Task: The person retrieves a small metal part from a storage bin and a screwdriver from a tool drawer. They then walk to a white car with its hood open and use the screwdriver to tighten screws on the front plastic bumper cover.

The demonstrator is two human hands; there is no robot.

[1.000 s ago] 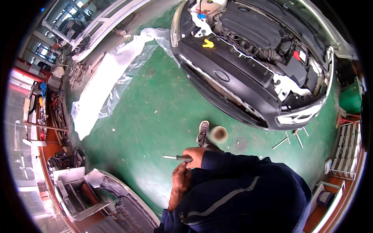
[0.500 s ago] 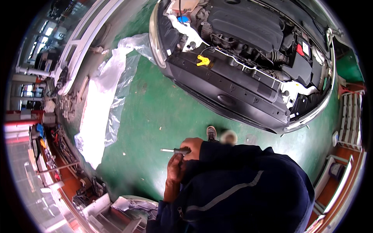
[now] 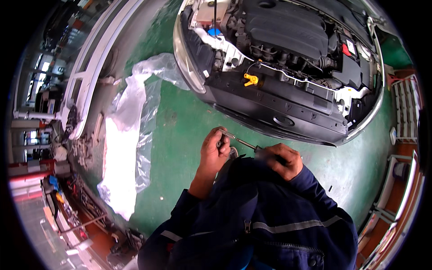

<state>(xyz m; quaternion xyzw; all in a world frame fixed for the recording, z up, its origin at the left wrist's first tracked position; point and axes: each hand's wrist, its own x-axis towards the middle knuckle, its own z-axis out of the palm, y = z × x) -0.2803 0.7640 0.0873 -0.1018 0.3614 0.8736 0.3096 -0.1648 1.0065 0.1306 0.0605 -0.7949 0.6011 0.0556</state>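
Note:
My right hand (image 3: 285, 161) is closed round the dark handle of a screwdriver-like driver (image 3: 245, 143), whose silvery shaft points left. At its tip, my left hand (image 3: 211, 152) pinches a short silvery metal piece (image 3: 228, 134), shaped like a small cylinder. The tip and the piece are in line and very close; I cannot tell whether they touch. Both hands are in front of my body, just short of the car's front end. A yellow cap-like part (image 3: 250, 80) sits on the black panel (image 3: 270, 101) at the front of the engine bay.
An open engine bay with a black engine cover (image 3: 288, 31) fills the far side. Clear plastic sheeting (image 3: 123, 148) lies on the green floor (image 3: 175, 135) to the left. Cluttered shelving stands at the lower left; a white rack (image 3: 406, 108) stands at the right.
My hands have moved apart from being together round the driver. The right now holds its handle farther right, and the left holds the metal piece at its tip. My view has shifted slightly.

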